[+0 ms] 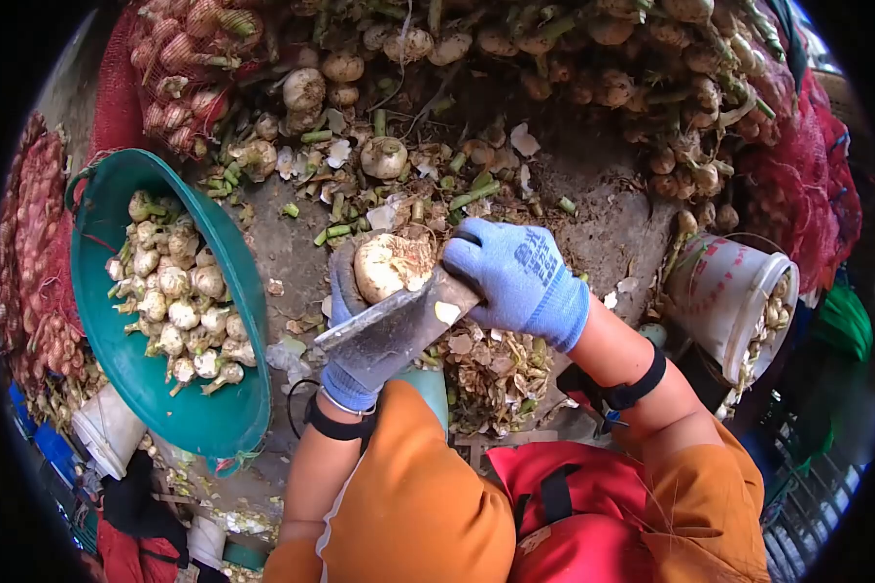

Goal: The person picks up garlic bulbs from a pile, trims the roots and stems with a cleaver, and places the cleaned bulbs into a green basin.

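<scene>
The one view looks from the person's head, forward and steeply down, over their own orange clothing [442, 476] at the bottom edge to the left hand [344, 282] and right hand [517, 277], close by and near mid-view. The lens is wide, with black corners, taking in the tub [190, 413] at left and the bucket [715, 291] at right.

The metal knife [387, 340] is looking dull and scuffed. Cloth gloves [517, 275] are looking matt, the plastic tub [170, 406] smooth.
</scene>
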Demonstrator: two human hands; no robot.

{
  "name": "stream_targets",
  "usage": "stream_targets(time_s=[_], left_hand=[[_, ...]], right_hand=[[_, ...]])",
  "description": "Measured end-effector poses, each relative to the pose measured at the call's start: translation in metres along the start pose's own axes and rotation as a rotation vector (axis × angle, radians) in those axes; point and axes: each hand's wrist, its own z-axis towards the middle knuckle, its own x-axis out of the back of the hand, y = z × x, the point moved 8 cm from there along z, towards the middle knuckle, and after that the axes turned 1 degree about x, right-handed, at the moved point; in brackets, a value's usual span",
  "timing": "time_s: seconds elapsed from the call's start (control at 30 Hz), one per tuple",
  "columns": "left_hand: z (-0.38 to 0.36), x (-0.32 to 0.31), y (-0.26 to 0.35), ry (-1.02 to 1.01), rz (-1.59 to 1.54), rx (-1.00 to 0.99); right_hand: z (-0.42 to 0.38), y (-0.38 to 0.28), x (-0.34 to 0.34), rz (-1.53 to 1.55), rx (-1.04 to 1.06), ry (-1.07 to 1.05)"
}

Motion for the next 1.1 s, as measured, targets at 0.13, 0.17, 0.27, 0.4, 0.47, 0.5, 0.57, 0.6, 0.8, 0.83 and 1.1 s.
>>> stream_targets(time_s=[0.13,0.17,0.27,0.4,0.47,0.5,0.57,0.6,0.8,0.83,1.1], left_hand=[[-0.011,-0.007,-0.009,0.039,-0.543,0.261],[-0.010,-0.007,-0.002,0.051,-0.770,0.281],[-0.012,-0.005,0.029,-0.071,-0.847,0.036],[-0.010,-0.020,-0.001,-0.055,-1.042,0.495],[0.014,-0.010,-0.008,-0.079,-0.299,0.186],[0.013,-0.014,-0.015,-0.087,-0.372,0.213],[0.000,-0.022,-0.023,-0.100,-0.966,0.468],[-0.009,-0.022,-0.020,-0.057,-1.289,0.610],[0.010,0.068,-0.015,0.189,-1.136,0.177],[0.001,0.084,-0.021,0.303,-1.531,0.246],[0.033,0.024,-0.053,0.214,-1.131,0.324]], right_hand=[[0.005,0.011,-0.006,0.035,-0.014,0.069],[0.008,0.018,-0.007,0.030,-0.061,0.090],[-0.006,0.125,-0.037,0.204,-0.559,0.140],[-0.011,0.103,-0.068,0.904,-0.666,0.041],[0.008,0.077,-0.079,1.326,-0.477,0.117],[0.005,0.071,-0.062,1.376,-0.576,0.214],[0.002,0.040,-0.024,1.177,-0.687,-0.114],[0.013,0.033,-0.004,0.705,-0.150,0.258],[0.027,0.119,-0.033,0.206,-0.395,0.022],[0.036,0.111,-0.014,0.268,-0.295,0.192],[0.140,0.115,-0.050,0.191,-0.297,0.059]])
